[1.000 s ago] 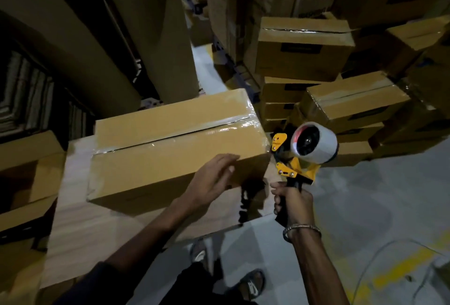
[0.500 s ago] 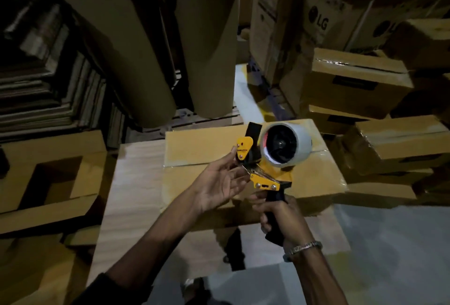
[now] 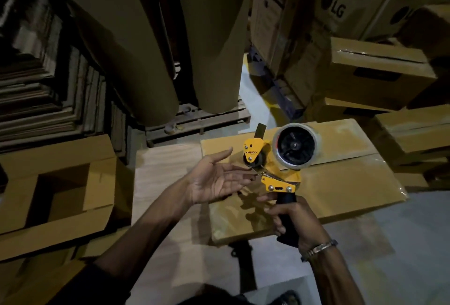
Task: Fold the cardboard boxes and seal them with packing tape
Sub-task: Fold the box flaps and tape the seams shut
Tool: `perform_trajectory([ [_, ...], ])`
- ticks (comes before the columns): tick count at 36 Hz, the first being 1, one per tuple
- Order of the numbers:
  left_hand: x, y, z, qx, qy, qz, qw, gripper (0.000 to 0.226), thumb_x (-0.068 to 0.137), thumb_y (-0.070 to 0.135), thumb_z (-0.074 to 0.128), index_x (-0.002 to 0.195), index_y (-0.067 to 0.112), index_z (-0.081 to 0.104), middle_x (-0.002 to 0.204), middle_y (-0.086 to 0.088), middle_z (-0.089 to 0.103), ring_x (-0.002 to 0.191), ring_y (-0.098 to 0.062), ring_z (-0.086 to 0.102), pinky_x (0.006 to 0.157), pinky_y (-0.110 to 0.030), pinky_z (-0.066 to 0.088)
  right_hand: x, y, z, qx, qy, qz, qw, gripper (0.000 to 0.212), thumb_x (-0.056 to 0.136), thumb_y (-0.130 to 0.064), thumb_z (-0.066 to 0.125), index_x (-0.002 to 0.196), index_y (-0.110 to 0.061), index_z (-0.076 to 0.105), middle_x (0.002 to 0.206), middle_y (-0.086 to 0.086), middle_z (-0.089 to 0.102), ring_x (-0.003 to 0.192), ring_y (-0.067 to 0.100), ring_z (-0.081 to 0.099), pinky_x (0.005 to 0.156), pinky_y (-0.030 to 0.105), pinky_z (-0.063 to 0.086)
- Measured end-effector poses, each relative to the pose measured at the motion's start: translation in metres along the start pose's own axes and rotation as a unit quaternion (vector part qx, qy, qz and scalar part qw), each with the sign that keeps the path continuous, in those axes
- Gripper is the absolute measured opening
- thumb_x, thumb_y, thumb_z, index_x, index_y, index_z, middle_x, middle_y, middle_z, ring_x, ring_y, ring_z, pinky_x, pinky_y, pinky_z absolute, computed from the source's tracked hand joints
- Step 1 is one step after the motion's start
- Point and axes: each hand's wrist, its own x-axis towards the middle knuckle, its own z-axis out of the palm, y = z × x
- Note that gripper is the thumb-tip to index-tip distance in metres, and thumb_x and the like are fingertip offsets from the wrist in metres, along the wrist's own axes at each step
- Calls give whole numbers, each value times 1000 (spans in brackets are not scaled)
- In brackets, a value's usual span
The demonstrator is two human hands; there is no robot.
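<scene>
A closed cardboard box point(image 3: 341, 183) with clear tape along its top seam lies on a light wooden table point(image 3: 158, 178). Above the box I hold a yellow tape dispenser point(image 3: 272, 168) with a white tape roll. My right hand point(image 3: 292, 217) grips its black handle. My left hand point(image 3: 216, 178) is palm up with straight fingers, and its fingertips reach the dispenser's front by the blade and roller.
Two tall brown paper rolls point(image 3: 146, 49) stand behind the table. Flat cardboard is stacked at left point(image 3: 36, 97). An open folded box point(image 3: 56, 187) sits at lower left. Sealed boxes point(image 3: 379, 73) and LG cartons point(image 3: 333, 7) pile up at right. Grey floor lies lower right.
My left hand left the box side and rose to the dispenser's front, fingers now straighter. My right hand brought the dispenser from beside the box to above it. The view shifted.
</scene>
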Motion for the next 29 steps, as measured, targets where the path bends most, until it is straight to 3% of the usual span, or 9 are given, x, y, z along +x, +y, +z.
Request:
perform_trajectory([
  [3,2,9,-4,15,-31,-14,999,71,96,50,70,139,-6,59,130,-30,66,88,-32,79,75,-37,65,3,-1,7,-12,7,-1,1000,26,83,12,58,98,3,77,51,9,40,40,19,29,44,25,30],
  [6,7,12,-9,6,-61,-2,998,60,82,23,90,133,2,66,121,-28,71,87,-30,79,75,-34,66,8,-2,11,-15,16,-2,1000,27,83,12,59,97,1,79,52,9,40,40,19,29,46,27,29],
  [8,8,13,-13,-3,-55,-5,998,58,73,7,94,125,-2,70,110,-28,75,84,-28,80,73,-32,66,11,-3,13,-12,23,0,1000,27,84,11,58,96,-1,79,53,9,39,41,19,29,47,27,28],
  [12,5,19,-23,10,-11,-15,1000,30,87,-6,73,117,-5,73,98,-24,77,80,-23,80,68,-27,65,15,-4,14,-12,30,3,999,26,84,11,60,98,-1,79,55,9,39,41,20,30,47,28,29],
  [15,3,28,-28,51,28,-8,998,39,91,-8,65,131,-5,65,96,-19,78,78,-19,80,63,-23,63,19,-5,16,-26,28,9,999,27,84,11,59,98,0,79,54,10,41,41,20,31,47,29,28],
  [17,1,37,-28,119,59,6,991,29,93,-9,63,120,-2,71,93,-16,79,76,-16,79,60,-21,62,21,-5,20,-46,30,12,998,27,83,11,60,96,-1,79,52,10,43,40,21,31,48,30,27],
  [20,-1,55,-34,220,96,30,970,21,93,-11,65,109,1,74,93,-19,78,76,-19,79,69,-26,65,27,-5,32,-69,33,13,997,28,84,12,58,95,-1,80,52,10,45,41,21,32,48,29,28],
  [24,1,91,-55,369,125,41,920,18,90,-4,74,106,3,77,110,-22,77,93,-24,78,74,-27,65,38,-10,56,-108,62,11,992,28,85,10,58,96,-3,80,57,12,51,42,19,39,47,27,31],
  [29,-2,141,-65,519,148,65,839,18,91,-9,68,91,5,78,87,-13,79,76,-12,75,68,-20,60,64,-10,95,-159,97,5,983,23,84,-1,58,93,-10,78,55,6,58,45,19,46,48,28,33],
])
